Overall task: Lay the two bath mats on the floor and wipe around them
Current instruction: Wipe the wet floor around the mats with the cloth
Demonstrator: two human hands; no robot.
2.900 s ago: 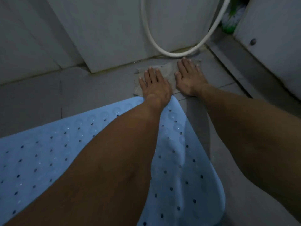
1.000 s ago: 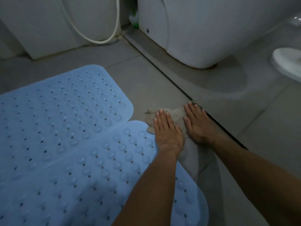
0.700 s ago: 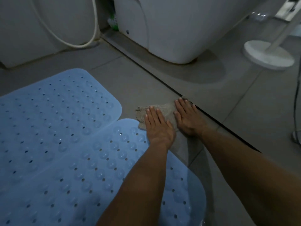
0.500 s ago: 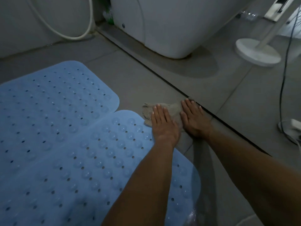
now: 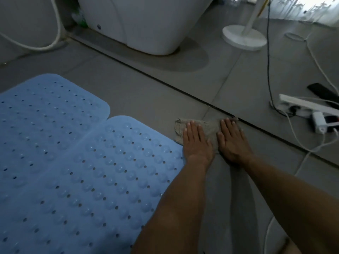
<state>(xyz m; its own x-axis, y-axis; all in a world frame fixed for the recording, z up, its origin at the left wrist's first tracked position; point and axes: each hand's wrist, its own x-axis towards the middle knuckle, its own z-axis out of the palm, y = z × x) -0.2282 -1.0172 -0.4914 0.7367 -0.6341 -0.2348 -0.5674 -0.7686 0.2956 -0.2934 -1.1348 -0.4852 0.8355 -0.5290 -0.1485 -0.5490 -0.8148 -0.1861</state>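
Nearest the camera, two bare forearms reach forward over the grey tiled floor (image 5: 146,99). To their left lies the nearer blue bath mat (image 5: 95,180), flat on the floor, studded with clear bumps and small holes; its right edge runs under the left forearm. Beyond it and further left lies the second blue bath mat (image 5: 45,107), also flat, the two meeting edge to edge, though in this dim light it is hard to tell whether one overlaps the other.

Just past the right corner of the nearer mat, both hands press flat on a crumpled beige cloth (image 5: 211,128) spread on the floor. The left hand (image 5: 197,142) lies with its fingers straight and together, palm down on the cloth's left part. The right hand (image 5: 233,142) lies the same way beside it, fingers extended, their tips near the dark floor channel (image 5: 165,83) that crosses the tiles diagonally.

Beyond the channel, to the right, sit a white power strip (image 5: 308,105) with plugs and cables, and a dark flat object (image 5: 322,92). Further back stand a white rounded appliance base (image 5: 146,24), a white round stand base (image 5: 244,38) with its pole, and at far left a white hose (image 5: 45,45) curving down to the floor.
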